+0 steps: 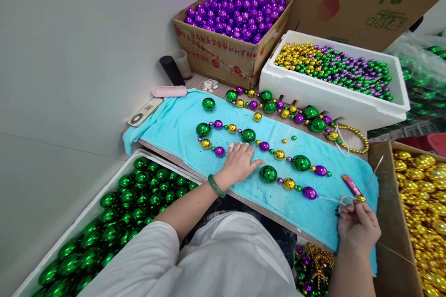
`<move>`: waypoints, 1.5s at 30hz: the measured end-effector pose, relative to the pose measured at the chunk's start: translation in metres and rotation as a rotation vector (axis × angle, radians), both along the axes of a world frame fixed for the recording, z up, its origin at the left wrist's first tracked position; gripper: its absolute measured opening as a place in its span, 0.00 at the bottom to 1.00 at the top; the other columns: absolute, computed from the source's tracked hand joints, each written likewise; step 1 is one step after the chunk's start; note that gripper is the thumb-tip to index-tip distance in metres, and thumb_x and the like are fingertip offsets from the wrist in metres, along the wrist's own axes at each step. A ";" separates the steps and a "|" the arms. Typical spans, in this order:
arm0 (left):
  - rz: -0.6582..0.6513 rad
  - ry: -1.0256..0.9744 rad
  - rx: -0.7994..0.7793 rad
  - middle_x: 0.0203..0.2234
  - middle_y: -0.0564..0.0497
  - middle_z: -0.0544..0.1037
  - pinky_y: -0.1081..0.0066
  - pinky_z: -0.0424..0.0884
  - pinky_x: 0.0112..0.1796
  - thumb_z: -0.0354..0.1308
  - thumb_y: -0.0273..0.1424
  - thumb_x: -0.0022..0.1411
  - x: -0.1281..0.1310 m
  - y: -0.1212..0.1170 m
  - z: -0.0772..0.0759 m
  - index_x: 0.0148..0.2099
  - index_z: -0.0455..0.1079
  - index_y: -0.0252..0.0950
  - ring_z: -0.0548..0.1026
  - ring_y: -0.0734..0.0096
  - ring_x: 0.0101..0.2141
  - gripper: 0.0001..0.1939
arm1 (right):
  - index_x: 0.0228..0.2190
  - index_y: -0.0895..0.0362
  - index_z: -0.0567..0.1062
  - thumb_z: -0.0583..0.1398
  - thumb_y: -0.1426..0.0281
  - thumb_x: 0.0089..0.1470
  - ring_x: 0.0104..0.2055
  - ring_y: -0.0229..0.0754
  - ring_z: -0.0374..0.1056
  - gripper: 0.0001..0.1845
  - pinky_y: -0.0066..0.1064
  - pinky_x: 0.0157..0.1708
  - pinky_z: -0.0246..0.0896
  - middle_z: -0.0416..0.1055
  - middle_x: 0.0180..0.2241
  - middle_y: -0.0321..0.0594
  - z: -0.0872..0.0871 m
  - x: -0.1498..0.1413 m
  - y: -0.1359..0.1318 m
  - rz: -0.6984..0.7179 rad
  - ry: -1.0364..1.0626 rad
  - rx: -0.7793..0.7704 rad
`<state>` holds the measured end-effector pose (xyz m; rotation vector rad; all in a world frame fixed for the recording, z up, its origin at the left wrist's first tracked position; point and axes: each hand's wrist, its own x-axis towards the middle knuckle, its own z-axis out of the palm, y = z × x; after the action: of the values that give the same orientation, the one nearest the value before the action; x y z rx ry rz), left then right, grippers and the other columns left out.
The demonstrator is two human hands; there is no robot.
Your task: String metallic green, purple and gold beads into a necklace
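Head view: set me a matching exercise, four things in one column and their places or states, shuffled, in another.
1. Left hand
2. Right hand
3. Purple bead heap
4. Pink case

A. In a cardboard box
B. Pinched at a small gold bead
C. Near the grey wall
D. Spread over the blue towel

Pairs: 1-D, 2-B, 3-A, 4-C
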<state>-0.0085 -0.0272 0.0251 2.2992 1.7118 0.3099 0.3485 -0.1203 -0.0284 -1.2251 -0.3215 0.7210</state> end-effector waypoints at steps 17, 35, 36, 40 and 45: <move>0.190 0.110 0.054 0.57 0.37 0.71 0.47 0.55 0.59 0.43 0.51 0.68 -0.028 0.023 -0.010 0.57 0.69 0.31 0.64 0.46 0.58 0.31 | 0.26 0.61 0.75 0.67 0.77 0.32 0.22 0.34 0.66 0.13 0.23 0.17 0.61 0.72 0.21 0.35 -0.005 0.006 0.000 0.014 0.002 -0.033; 0.222 0.073 0.004 0.46 0.36 0.76 0.48 0.56 0.57 0.52 0.41 0.66 -0.047 0.039 -0.004 0.50 0.74 0.32 0.71 0.48 0.49 0.20 | 0.25 0.60 0.73 0.67 0.77 0.32 0.21 0.34 0.65 0.12 0.24 0.17 0.62 0.73 0.23 0.35 -0.005 0.012 0.000 0.018 0.007 -0.055; 0.253 0.040 0.026 0.43 0.38 0.77 0.49 0.57 0.56 0.49 0.39 0.68 -0.056 0.043 0.001 0.47 0.75 0.33 0.72 0.50 0.47 0.19 | 0.25 0.61 0.73 0.67 0.77 0.32 0.21 0.34 0.65 0.12 0.24 0.16 0.62 0.73 0.23 0.35 -0.004 0.011 0.000 0.020 -0.001 -0.051; 0.475 -0.036 0.069 0.45 0.39 0.77 0.54 0.63 0.52 0.44 0.35 0.69 -0.100 0.063 0.011 0.49 0.75 0.35 0.71 0.50 0.49 0.20 | 0.25 0.61 0.72 0.67 0.78 0.32 0.21 0.34 0.65 0.13 0.24 0.16 0.61 0.72 0.22 0.35 -0.002 0.008 0.000 0.025 -0.016 -0.023; 0.431 -0.091 -0.170 0.53 0.39 0.74 0.60 0.62 0.56 0.51 0.37 0.65 -0.139 0.081 0.006 0.54 0.73 0.32 0.70 0.53 0.54 0.21 | 0.25 0.61 0.73 0.67 0.77 0.34 0.21 0.33 0.64 0.11 0.24 0.17 0.60 0.72 0.23 0.35 -0.002 0.008 0.000 0.037 -0.016 -0.018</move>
<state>-0.1477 0.0537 0.0309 1.7583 2.0858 0.3291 0.3566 -0.1205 -0.0302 -1.2449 -0.3526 0.7477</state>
